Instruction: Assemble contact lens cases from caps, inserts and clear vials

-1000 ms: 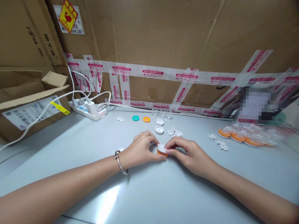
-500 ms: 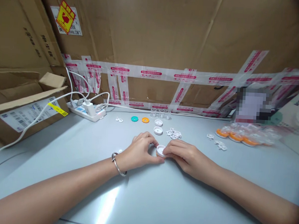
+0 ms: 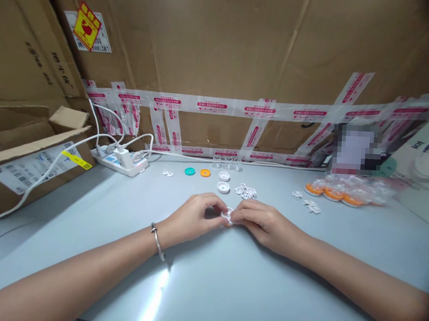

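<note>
Between my hands is a round white cup with an orange edge showing beneath it. My left hand grips its left side between thumb and fingers. At its right side, the fingertips of my right hand press together over the rim; any small part in them is hidden. Two more white rings lie just beyond, beside a pile of small white parts. A teal disc and an orange disc lie farther left, near small white discs.
Clear round cups stand at the back near a cable. A power strip and an open cardboard box are at left. Loose white parts and bagged orange-rimmed pieces lie at right, before a large carton.
My left hand's thumb and fingers have closed in around the cup, and my right fingers reach farther over its rim. The view has shifted slightly.
</note>
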`<state>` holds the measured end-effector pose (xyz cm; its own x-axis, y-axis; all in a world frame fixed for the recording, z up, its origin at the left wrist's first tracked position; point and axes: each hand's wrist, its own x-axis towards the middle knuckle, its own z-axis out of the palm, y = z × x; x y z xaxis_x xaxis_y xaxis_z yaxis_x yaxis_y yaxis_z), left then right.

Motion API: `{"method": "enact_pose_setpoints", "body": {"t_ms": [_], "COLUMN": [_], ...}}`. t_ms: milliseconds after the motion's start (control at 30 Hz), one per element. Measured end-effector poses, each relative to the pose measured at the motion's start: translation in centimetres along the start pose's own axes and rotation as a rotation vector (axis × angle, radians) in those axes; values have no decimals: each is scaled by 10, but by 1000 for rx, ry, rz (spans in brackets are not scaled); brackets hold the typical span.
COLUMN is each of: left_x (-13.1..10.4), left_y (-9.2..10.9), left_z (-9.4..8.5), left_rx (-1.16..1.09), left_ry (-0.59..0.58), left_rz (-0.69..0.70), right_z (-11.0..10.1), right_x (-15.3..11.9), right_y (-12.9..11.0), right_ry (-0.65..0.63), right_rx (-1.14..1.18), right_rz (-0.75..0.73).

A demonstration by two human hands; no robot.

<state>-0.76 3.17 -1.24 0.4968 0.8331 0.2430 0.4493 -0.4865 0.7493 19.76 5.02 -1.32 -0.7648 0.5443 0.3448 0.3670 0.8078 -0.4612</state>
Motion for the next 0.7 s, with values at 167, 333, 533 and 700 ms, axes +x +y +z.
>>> {"method": "enact_pose_setpoints", "body": {"t_ms": [167, 333, 533, 700], "left_x": [2, 3, 4, 5], "left_y": [-1, 0, 3, 4], "left_z": [0, -1, 1, 3], "left_rx": [50, 126, 172, 232], "left_ry": [-7, 1, -32, -34], "left_rz": [62, 82, 121, 94], "right_z": [0, 8, 16, 17], "right_x": [0, -3, -1, -1], "right_y": [1, 2, 1, -1], "right_ry": [36, 130, 141, 155], "right_rx": [188, 215, 260, 248], "right_rz": [165, 368, 369, 371]}}
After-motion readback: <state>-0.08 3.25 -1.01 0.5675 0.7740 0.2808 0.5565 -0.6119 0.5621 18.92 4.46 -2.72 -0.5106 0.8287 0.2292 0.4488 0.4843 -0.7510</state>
